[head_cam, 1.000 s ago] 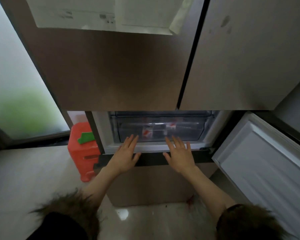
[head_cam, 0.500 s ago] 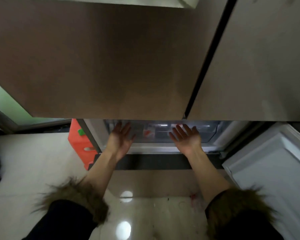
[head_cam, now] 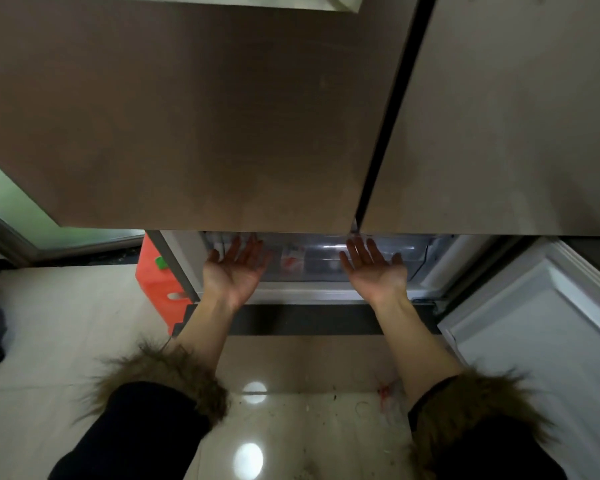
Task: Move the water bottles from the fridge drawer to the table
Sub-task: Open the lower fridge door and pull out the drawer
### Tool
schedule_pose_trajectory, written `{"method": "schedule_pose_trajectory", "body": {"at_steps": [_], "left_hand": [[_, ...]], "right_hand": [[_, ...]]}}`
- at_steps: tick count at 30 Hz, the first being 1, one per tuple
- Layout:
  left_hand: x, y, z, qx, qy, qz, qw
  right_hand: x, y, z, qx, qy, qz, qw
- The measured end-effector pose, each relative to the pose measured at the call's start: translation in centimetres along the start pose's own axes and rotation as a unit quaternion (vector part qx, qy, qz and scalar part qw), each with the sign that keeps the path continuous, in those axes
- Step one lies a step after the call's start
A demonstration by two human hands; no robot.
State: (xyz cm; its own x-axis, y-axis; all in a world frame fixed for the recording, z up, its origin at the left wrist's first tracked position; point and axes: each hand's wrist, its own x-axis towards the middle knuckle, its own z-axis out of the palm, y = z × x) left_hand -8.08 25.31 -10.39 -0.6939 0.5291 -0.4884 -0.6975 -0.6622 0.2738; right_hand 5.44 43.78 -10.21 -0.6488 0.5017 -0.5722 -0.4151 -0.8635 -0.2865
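A clear plastic fridge drawer (head_cam: 321, 263) sits in the open lower compartment, just under the brown upper fridge doors. Through its front I make out a water bottle (head_cam: 291, 259) with a red and white label; other bottles are too blurred to tell. My left hand (head_cam: 234, 270) is turned palm up with straight fingers at the drawer's left front. At the right front, my right hand (head_cam: 373, 270) lies palm up the same way. Neither hand grips anything. The fingertips reach up under the upper door edge.
The upper fridge doors (head_cam: 205, 116) hang low over the drawer. The lower door (head_cam: 548, 327) stands swung open at the right. An orange container (head_cam: 156, 282) stands on the floor left of the fridge. Glossy tiled floor (head_cam: 49, 334) lies below. No table is in view.
Both hands have turned from palm down on the drawer front to palm up under its top edge. My head has moved closer, so the upper doors hide more of the drawer.
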Motion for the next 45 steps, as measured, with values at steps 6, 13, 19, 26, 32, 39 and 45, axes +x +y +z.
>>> {"method": "schedule_pose_trajectory", "body": {"at_steps": [6, 13, 19, 26, 32, 39, 45], "left_hand": [[-0.5, 0.1, 0.6, 0.027, 0.021, -0.009, 0.999], [-2.1, 0.0, -0.4, 0.028, 0.031, -0.007, 0.999], [-3.8, -0.4, -0.9, 0.031, 0.029, -0.005, 0.999], [-5.8, -0.9, -2.1, 0.033, 0.02, 0.0, 0.999], [-8.0, -1.6, -3.2, 0.036, 0.035, 0.009, 0.999], [-10.1, -2.2, -4.0, 0.039, 0.046, 0.009, 0.998], [-11.7, -2.8, -5.2, 0.068, 0.062, 0.011, 0.996]], "right_hand": [[-1.0, -0.2, 0.6, -0.008, -0.007, 0.001, 1.0], [-2.4, -0.1, -0.4, -0.012, -0.005, 0.006, 1.0], [-3.8, 0.2, -1.3, -0.015, -0.013, 0.005, 1.0], [-5.8, 0.5, -2.5, -0.023, -0.009, 0.003, 1.0], [-8.0, 0.6, -3.7, -0.02, -0.011, 0.007, 1.0], [-10.0, 0.7, -5.3, -0.025, -0.018, 0.01, 0.999], [-11.8, 0.8, -6.8, -0.055, -0.017, 0.009, 0.998]]}}
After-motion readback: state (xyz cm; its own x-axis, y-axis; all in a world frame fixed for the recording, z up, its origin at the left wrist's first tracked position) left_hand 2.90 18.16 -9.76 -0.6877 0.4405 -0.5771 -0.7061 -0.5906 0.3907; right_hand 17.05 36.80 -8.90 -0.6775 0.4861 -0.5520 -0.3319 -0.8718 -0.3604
